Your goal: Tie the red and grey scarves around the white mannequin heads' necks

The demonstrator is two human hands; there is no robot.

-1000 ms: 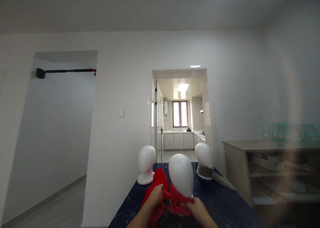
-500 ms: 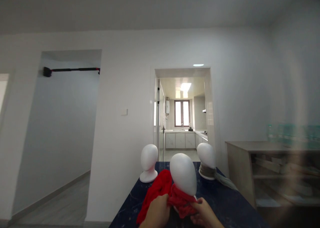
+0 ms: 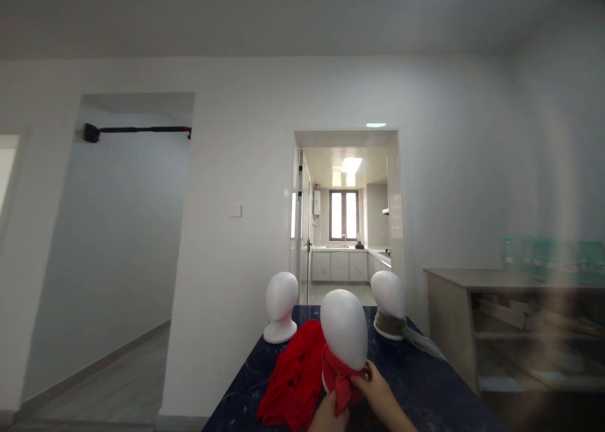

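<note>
Scarf (image 3: 338, 376), red, wraps the neck of the near head (image 3: 344, 328), bunched at its six o'clock. You would likely do best to draw it with gentle, even tension and smooth the folds, since the head may tip if tugged. Your left hand (image 3: 329, 414) rises from six o'clock, fingers closed on the bunched cloth. Your right hand (image 3: 377, 389) slants in from five o'clock, thumb and finger seemingly pinching the edge at four. Red cloth (image 3: 297, 378) lies heaped at eight on your counter (image 3: 418, 362). Beyond stand a bare head (image 3: 281, 299) at eleven and a grey-wrapped head (image 3: 388, 293) at one.
</note>
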